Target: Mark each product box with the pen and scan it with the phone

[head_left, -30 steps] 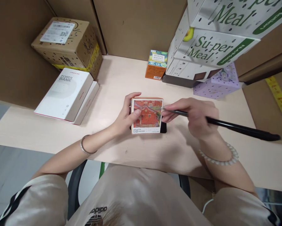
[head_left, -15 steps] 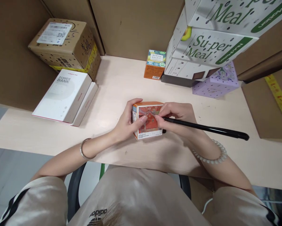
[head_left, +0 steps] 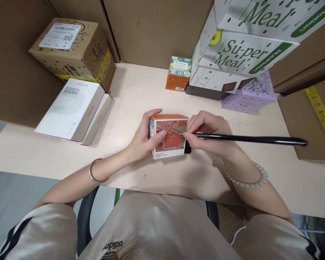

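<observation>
Pale wood makes up the bench [head_left: 135,88], with brown cardboard panels [head_left: 157,32] along its far side and grey floor [head_left: 5,206] below its near left edge. From over the worker's head I see a taped carton [head_left: 70,47] far left, two white boxes [head_left: 70,108] just nearer, and far right a small Binking box [head_left: 178,80] beside stacked Su-per Meal boxes [head_left: 246,50] and a purple box [head_left: 247,94].

At the middle sits an orange picture box [head_left: 171,141], printed face up toward the worker; whether it touches the bench I can't tell. The left hand [head_left: 143,141] has its grip clamped on the box's left side, thumb across the picture. The right hand [head_left: 209,131] pinches a long black pen-like tool [head_left: 249,138], its thin tip over the picture and its shaft pointing right. Both forearms reach in from the near side.
</observation>
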Demonstrator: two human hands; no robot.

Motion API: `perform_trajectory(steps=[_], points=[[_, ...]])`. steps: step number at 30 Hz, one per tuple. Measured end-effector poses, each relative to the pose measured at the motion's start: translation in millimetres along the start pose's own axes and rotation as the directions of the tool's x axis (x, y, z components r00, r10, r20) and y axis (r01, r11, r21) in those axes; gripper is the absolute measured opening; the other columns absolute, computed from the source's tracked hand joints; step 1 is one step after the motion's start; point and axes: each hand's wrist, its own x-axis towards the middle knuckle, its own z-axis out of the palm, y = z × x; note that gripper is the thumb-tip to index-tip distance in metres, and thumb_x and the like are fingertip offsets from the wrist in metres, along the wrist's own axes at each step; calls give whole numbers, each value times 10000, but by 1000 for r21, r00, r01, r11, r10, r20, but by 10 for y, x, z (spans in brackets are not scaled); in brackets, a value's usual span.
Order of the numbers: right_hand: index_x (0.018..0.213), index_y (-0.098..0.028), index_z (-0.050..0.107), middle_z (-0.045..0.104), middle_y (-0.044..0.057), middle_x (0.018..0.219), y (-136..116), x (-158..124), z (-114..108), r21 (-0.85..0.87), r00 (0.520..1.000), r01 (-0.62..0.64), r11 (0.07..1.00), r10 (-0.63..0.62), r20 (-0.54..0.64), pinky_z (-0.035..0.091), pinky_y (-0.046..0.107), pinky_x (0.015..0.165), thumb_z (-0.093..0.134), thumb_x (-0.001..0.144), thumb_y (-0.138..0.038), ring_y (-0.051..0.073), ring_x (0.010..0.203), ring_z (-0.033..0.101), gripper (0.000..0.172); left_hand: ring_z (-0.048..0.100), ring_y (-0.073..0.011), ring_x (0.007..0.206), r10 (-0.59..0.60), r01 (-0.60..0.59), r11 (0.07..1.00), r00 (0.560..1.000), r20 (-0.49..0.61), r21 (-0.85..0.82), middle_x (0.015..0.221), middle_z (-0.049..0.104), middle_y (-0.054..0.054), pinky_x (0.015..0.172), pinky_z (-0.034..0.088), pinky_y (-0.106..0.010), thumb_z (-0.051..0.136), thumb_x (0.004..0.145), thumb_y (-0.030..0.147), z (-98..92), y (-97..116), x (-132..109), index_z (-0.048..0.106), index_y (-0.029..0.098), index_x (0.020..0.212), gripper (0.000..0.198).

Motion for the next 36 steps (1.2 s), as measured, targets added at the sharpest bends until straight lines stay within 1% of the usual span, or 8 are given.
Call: perform_trajectory(steps=[7, 10, 13, 15, 18, 29, 33, 36], points=[[849, -295, 636, 638, -29, 732, 154, 84, -498, -447, 864, -68, 892, -172, -474, 466, 326, 637, 816, 830, -260, 153, 637, 569, 185, 765, -251, 1027, 0, -21, 993, 983, -181, -115, 1209, 716, -50, 911, 640, -382, 751, 964, 702, -147, -128, 162, 552, 328, 1489, 675], [907, -254, 730, 735, 64, 868, 223, 86, -629, -686, 901, -199, 700, -145, -410, 498, 370, 738, 688, 883, -176, 213, 776, 664, 92, 745, -243, 993, -35, -7, 986, 968, -250, -165, 1145, 700, -40, 935, 630, -394, 789, 931, 697, -199, -138, 224, 584, 327, 1457, 675], [1072, -154, 824, 810, 172, 1075, 212, 102, -555, -870, 945, -317, 379, 48, -323, 470, 395, 748, 544, 924, -120, 281, 896, 724, 319, 766, -254, 991, -34, -35, 969, 961, -273, -243, 1139, 720, -38, 891, 647, -403, 791, 919, 697, -209, -108, 267, 589, 326, 1421, 656], [1140, -111, 843, 817, 196, 1149, 177, 125, -429, -928, 941, -306, 215, 216, -260, 435, 383, 694, 491, 970, -133, 286, 870, 742, 391, 781, -254, 988, -46, -37, 959, 958, -284, -279, 1140, 742, -37, 852, 662, -388, 804, 912, 679, -203, -87, 283, 598, 320, 1395, 636], [1101, -91, 863, 824, 201, 1117, 132, 157, -249, -970, 906, -208, 127, 399, -142, 417, 364, 644, 438, 1011, -114, 273, 820, 756, 435, 787, -229, 945, -68, -28, 948, 956, -286, -318, 1099, 760, -31, 821, 679, -357, 841, 898, 638, -203, -89, 293, 623, 295, 1364, 619], [1144, -66, 852, 831, 257, 1139, 85, 153, -106, -978, 802, -158, 134, 596, -48, 530, 375, 718, 409, 1031, -8, 362, 1011, 843, 462, 797, -206, 960, -113, -4, 930, 948, -298, -366, 1104, 762, -23, 815, 693, -324, 884, 858, 642, -206, -198, 294, 659, 297, 1311, 612], [1287, -113, 801, 798, 208, 1292, -111, 51, 11, -933, 824, -105, 344, 556, 113, 603, 420, 852, 540, 1117, -291, 363, 1109, 819, 359, 800, -208, 954, -142, 16, 925, 941, -308, -380, 1107, 776, -27, 820, 689, -324, 905, 825, 659, -224, -204, 308, 639, 291, 1313, 666], [1522, -113, 675, 715, 212, 1496, -109, -21, 101, -845, 789, -17, 534, 527, 316, 606, 461, 1076, 861, 933, -366, 394, 1311, 742, 668, 806, -217, 964, -177, 32, 912, 930, -322, -408, 1131, 790, -31, 840, 690, -339, 915, 809, 673, -229, -184, 316, 639, 293, 1307, 685]])
